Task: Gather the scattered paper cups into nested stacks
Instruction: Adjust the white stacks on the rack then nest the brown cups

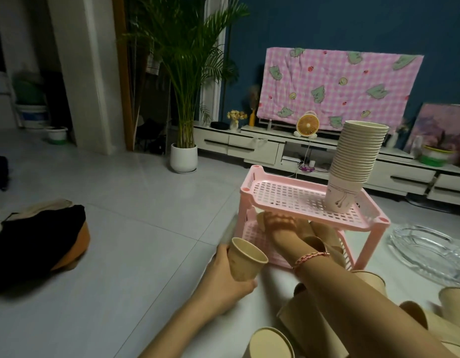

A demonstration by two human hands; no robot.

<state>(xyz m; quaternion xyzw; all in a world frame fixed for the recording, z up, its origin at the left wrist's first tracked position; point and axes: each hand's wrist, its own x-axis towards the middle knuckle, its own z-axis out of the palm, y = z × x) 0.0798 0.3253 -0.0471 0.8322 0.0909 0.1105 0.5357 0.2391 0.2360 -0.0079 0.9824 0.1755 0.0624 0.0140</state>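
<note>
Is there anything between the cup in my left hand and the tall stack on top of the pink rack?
Nothing visible blocks it. The cup in the left hand is low, left of the pink rack; the tall stack has open air above. The right hand reaches under the top shelf.

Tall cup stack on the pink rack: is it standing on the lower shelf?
No, the tall cup stack stands on the top shelf of the pink rack, while the right hand reaches into the lower shelf.
</note>
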